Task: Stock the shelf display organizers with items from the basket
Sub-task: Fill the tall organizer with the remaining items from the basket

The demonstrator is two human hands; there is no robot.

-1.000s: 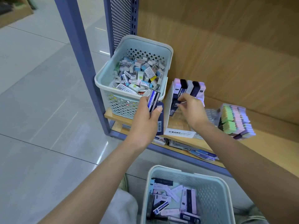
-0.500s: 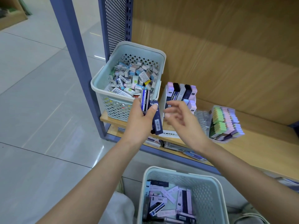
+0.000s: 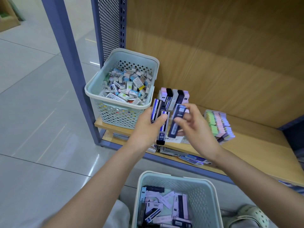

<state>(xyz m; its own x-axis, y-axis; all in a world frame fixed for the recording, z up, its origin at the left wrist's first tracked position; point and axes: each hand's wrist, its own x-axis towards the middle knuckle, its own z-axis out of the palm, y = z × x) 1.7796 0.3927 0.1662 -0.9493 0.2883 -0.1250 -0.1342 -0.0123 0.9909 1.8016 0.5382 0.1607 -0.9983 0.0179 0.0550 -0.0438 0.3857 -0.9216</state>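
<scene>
My left hand [image 3: 148,127] grips two or three slim lead cases [image 3: 162,127], dark blue and striped, in front of the shelf. My right hand [image 3: 195,127] pinches a single dark blue lead case [image 3: 176,124] between thumb and fingers, close beside the left hand's cases. Behind both hands stands the white display organizer [image 3: 176,139], with a row of pastel and black cases [image 3: 174,96] upright at its back. The pale basket [image 3: 208,191] below me holds several loose cases.
A second pale basket [image 3: 105,89], full of small erasers, sits on a raised board at the shelf's left. A block of pastel erasers [image 3: 218,124] stands to the right. Flat packs lie along the shelf's front edge [image 3: 192,157]. A blue upright post [image 3: 72,63] borders the left.
My right hand came back from the organizer to the left hand and took one dark blue case out of the bundle. The view shifted slightly downward.
</scene>
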